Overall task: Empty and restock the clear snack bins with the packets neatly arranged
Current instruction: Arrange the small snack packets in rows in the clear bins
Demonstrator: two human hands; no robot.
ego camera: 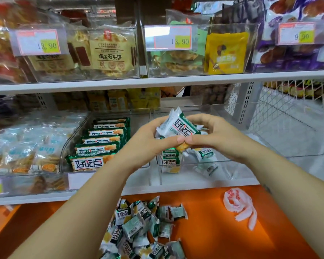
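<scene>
Both my hands hold a bunch of small white-and-green snack packets [178, 126] above a clear bin [223, 161] on the lower shelf. My left hand [148, 139] grips the bunch from the left and my right hand [213, 133] from the right, thumbs meeting underneath. A few of the same packets [171, 159] stand or lie inside that bin. The clear bin to its left [71, 144] holds a neat row of long green packets [99, 144]. A loose heap of the small packets [140, 227] lies on the orange ledge below.
A crumpled white-and-red plastic bag [239, 204] lies on the orange ledge [213, 230] at right. The upper shelf [157, 81] carries clear bins of biscuits with price tags. An open-front clear bin [269, 128] and a white mesh panel [288, 101] stand at right.
</scene>
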